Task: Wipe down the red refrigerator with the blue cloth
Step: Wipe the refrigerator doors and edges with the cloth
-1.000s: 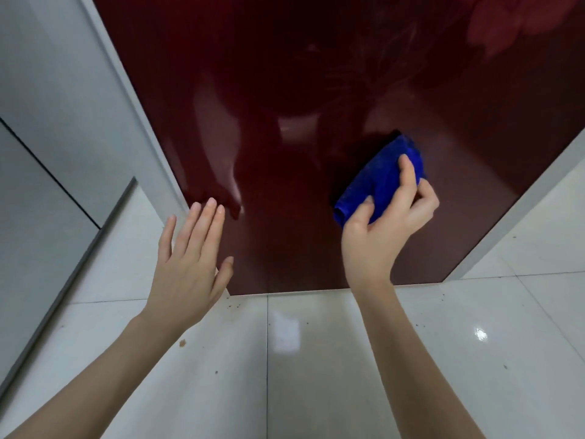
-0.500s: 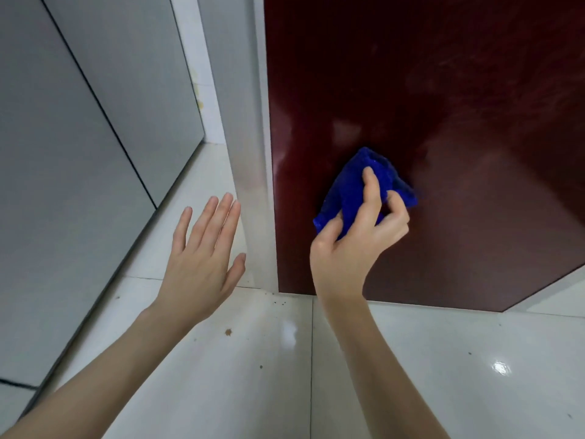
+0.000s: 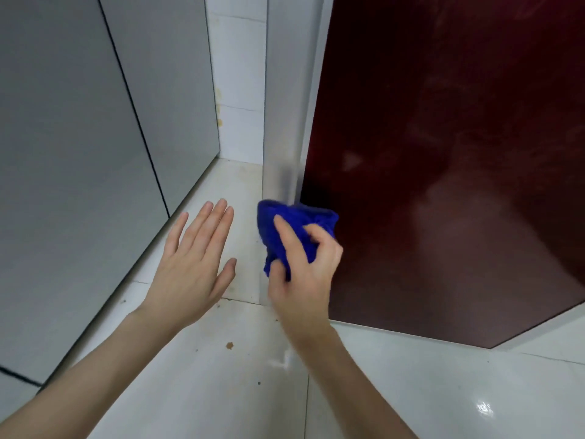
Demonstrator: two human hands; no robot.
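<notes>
Here, the right hand point(image 3: 304, 274) grips the bunched blue cloth point(image 3: 296, 217), fingers point(image 3: 289, 239) curled round it, at the lower left edge of the red refrigerator point(image 3: 443, 185), against its grey side panel point(image 3: 285, 122). Within 1 s the cloth has travelled leftward from mid-door (1 pass apparently complete). The left hand point(image 3: 193, 264) hovers flat, holding nothing.

Red refrigerator point(image 3: 443, 185) runs off the frame's top and right edges; the blurred right hand point(image 3: 304, 280) hides part of the blue cloth point(image 3: 297, 212).
</notes>
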